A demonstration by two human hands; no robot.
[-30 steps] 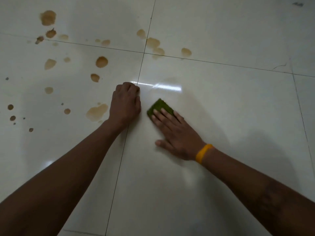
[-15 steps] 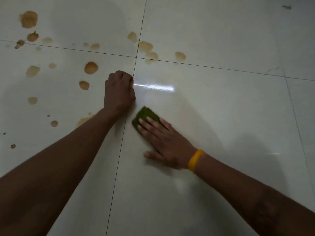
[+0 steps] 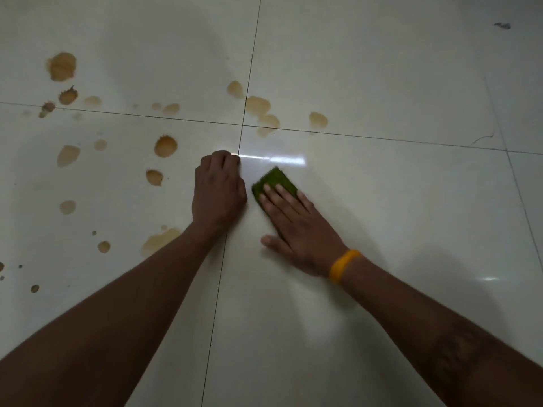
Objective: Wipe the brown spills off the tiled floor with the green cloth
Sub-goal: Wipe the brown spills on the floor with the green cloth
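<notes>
Green cloth (image 3: 273,182) — small, folded, fuzzy — under right hand (image 3: 296,227).

Glossy pale tiled floor (image 3: 382,83) with dark grout lines. Brown spills (image 3: 166,146) dot its left and far-middle tiles. My green cloth (image 3: 274,180) lies flat on the near-right tile.

Green cloth (image 3: 273,182), brown spills (image 3: 165,146), white tiled floor (image 3: 382,201), yellow wristband (image 3: 343,265)
</notes>
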